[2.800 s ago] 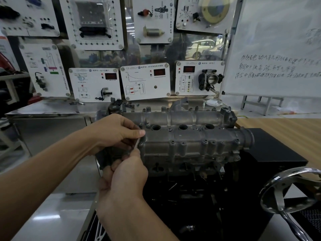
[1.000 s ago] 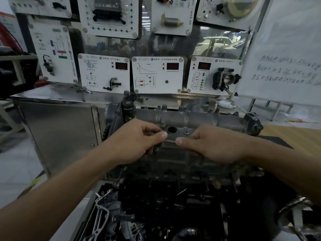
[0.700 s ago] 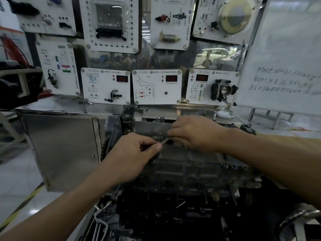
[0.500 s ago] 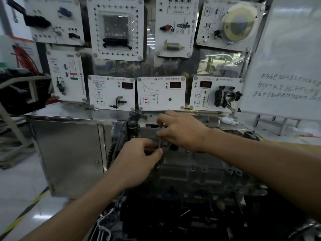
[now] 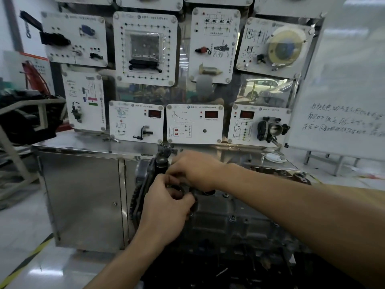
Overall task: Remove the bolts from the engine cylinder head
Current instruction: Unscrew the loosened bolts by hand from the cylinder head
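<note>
The grey metal engine cylinder head [image 5: 231, 209] lies across the lower middle, with a toothed gear [image 5: 137, 197] at its left end. Bolt heads [image 5: 231, 219] dot its top. My left hand [image 5: 164, 207] is at the head's left end, thumb and fingers pinched together. My right hand [image 5: 194, 168] reaches in from the right just behind it, fingers curled down onto the same corner. A short dark bolt [image 5: 192, 193] shows between the two hands; both sets of fingertips close around it. The fingertips themselves are mostly hidden.
A steel cabinet [image 5: 83, 197] stands behind and to the left of the engine. Above it are white training panels with parts, one a throttle body [image 5: 273, 129]. A whiteboard [image 5: 343, 90] leans at the right. Dark engine parts [image 5: 229, 268] sit below the head.
My right hand has come over from the right half of the head to its left rear corner, meeting my left hand. The view has tilted up, so the engine sits lower.
</note>
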The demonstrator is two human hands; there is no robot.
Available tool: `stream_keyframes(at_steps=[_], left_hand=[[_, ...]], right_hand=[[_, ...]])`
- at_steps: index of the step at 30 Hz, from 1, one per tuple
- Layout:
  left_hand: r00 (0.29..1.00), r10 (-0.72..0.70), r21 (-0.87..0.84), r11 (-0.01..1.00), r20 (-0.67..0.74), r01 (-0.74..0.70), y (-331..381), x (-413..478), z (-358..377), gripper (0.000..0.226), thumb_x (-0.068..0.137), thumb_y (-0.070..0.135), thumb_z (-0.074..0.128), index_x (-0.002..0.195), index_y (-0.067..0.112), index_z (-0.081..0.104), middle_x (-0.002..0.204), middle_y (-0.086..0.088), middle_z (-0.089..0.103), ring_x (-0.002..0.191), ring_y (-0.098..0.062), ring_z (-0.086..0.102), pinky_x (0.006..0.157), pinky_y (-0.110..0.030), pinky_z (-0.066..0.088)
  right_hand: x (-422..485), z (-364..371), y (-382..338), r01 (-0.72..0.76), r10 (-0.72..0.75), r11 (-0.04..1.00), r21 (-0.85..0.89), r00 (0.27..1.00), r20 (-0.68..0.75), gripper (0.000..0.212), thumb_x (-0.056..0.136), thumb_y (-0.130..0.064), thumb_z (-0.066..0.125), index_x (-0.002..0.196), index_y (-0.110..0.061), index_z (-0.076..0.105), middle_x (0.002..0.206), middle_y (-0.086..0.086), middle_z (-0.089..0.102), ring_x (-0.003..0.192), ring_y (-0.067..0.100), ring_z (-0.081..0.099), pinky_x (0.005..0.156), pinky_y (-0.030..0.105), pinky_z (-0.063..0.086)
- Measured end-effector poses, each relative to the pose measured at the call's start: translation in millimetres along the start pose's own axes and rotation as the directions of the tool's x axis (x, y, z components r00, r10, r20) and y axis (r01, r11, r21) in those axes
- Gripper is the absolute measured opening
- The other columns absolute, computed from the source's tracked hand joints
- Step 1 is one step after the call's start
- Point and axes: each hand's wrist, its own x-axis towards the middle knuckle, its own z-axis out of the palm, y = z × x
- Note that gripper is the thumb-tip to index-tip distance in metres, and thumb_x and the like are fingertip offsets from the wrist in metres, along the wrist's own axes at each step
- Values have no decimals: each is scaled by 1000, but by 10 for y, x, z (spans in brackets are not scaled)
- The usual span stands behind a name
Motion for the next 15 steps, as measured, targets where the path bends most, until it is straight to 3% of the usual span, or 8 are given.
stream_keyframes(at_steps=[4,10,13,15], left_hand=[[1000,-1,13,1000,-2,1,23,60,2,28,78,7,73,86,18,48,71,-18,66,51,-20,59,52,-46,55],[993,65,292,952,100,-91,147,160,-27,27,75,16,73,80,23,48,61,1,58,47,-14,50,45,-29,43],[986,92,385,912,136,-138,193,161,-36,25,75,17,72,80,25,49,63,1,61,46,-10,52,42,-27,44],[982,109,409,898,153,-163,198,132,-42,25,77,17,71,78,27,48,62,1,62,43,-7,52,42,-26,45]], right_hand=[[-72,-9,74,-69,70,996,59,998,-7,23,94,-16,57,114,-22,67,101,0,62,100,23,57,83,43,50],[-138,-55,235,-119,119,993,17,993,3,25,93,-13,57,113,-21,71,92,-2,66,85,21,61,74,38,51],[-106,-85,293,-137,136,990,20,990,37,33,92,-5,54,117,-16,72,105,2,73,90,19,63,83,35,52],[-79,-118,321,-166,160,979,118,985,61,33,89,-3,56,115,-13,74,111,2,73,95,14,63,87,29,50]])
